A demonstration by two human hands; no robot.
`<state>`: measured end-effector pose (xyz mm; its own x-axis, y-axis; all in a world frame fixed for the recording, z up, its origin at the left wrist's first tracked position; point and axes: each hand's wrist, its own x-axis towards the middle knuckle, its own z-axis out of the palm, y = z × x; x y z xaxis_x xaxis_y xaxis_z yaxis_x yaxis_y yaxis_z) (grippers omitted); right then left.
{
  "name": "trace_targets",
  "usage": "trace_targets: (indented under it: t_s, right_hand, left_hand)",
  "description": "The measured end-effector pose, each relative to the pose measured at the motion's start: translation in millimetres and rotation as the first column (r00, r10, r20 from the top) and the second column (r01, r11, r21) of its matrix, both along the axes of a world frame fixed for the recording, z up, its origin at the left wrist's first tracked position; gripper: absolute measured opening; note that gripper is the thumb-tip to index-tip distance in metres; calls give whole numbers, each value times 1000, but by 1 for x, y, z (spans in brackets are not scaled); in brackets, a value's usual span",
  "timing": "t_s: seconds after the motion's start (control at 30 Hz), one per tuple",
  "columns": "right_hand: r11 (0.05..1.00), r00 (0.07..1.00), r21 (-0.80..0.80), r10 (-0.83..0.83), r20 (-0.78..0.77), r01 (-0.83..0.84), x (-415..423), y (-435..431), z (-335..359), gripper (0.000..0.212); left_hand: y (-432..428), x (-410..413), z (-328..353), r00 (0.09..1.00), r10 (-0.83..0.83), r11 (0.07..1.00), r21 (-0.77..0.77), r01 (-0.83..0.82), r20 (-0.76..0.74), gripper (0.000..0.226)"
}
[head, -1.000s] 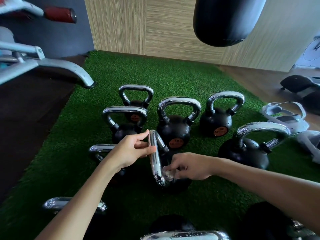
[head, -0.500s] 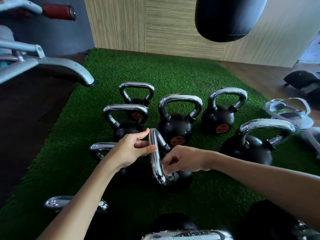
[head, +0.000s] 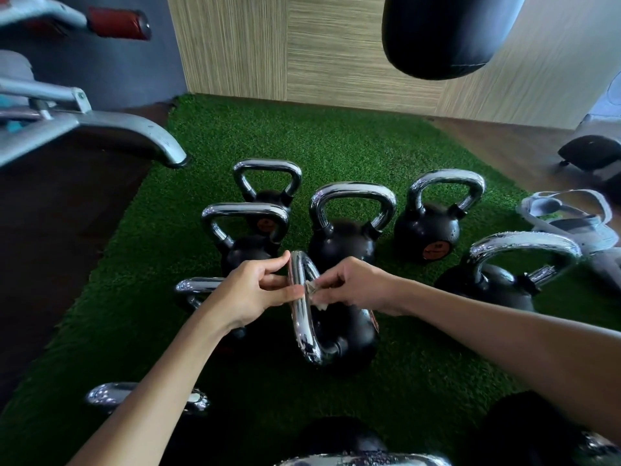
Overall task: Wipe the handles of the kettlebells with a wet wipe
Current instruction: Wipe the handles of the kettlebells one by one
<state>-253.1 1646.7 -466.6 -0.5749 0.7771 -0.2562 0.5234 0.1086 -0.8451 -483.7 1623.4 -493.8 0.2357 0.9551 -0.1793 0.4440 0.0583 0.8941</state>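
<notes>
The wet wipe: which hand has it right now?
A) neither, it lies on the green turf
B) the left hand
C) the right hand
C: the right hand pinches the wet wipe against the chrome handle, while the left hand grips that handle bare.

A gym: black kettlebells (head: 342,243) on green artificial turf (head: 336,142), a punching bag (head: 443,35) hanging at 1 o'clock, a grey machine frame (head: 111,129) at 10 o'clock.
</notes>
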Motion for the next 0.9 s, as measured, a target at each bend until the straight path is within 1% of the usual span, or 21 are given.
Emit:
trace_targets:
  t_s: [0.03,0.07,0.13,0.2,0.23,0.3,0.4,0.5,0.63,0.73,0.8,0.9]
  right_hand:
    - [1000,1000,-18,18,6,-18,1,0,-3,8]
    - [1000,1000,-1,10,17,-10,0,0,-7,10]
    - [990,994,90,-112,9,111,-5,7,-13,10]
    - [943,962,191,-273,-24,272,-11,16,-15,11]
    - [915,948,262,-317,-5,307,-14,20,-15,12]
    - [867,935,390,-352,42,309,-18,24,-18,12]
    - [811,910,475,-411,47,342,-21,18,-29,12]
    - [780,902,547,-420,99,304,-20,8,-42,13]
    - [738,877,564,-478,47,372,-17,15,-38,16]
    - [761,889,556,-451,84,334,-10,20,-32,20]
    - [780,895,552,-427,127,294,0,17,-34,21]
    - [801,868,520,-453,202,297,22,14,-32,26]
  left_hand:
    - [-1,0,1,1000,11,1000,17,-11,-20,102]
    - [-2,0,2,999,23,999,32,-21,-44,96]
    - [-3,2,4,997,35,998,45,-31,-76,91]
    - [-2,3,4,995,33,998,56,-28,-91,92]
    - [-1,3,4,996,30,998,56,-25,-89,94]
    - [0,3,3,997,28,999,49,-25,-78,98]
    - [-1,5,4,997,40,998,55,-37,-64,96]
    - [-2,8,4,995,49,996,73,-42,-89,90]
    - [-2,10,5,996,30,997,79,-23,-86,95]
    - [-3,15,9,994,26,993,118,-14,-105,93]
    - [-1,23,15,988,-5,987,156,30,-157,91]
    - [15,41,30,940,-84,967,200,156,-330,80]
